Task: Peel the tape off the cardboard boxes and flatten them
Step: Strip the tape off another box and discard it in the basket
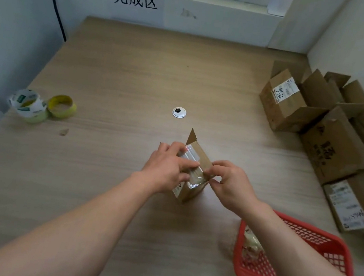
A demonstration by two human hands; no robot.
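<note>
The left hand grips the small box, fingers curled. At its three o'clock, the right hand pinches the tape.

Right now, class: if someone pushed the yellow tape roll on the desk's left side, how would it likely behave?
The yellow tape roll lies flat, hole upward, so it would probably slide rather than roll. Its open core suggests it is fairly light. Tipped onto its round rim, it would likely roll away.
</note>
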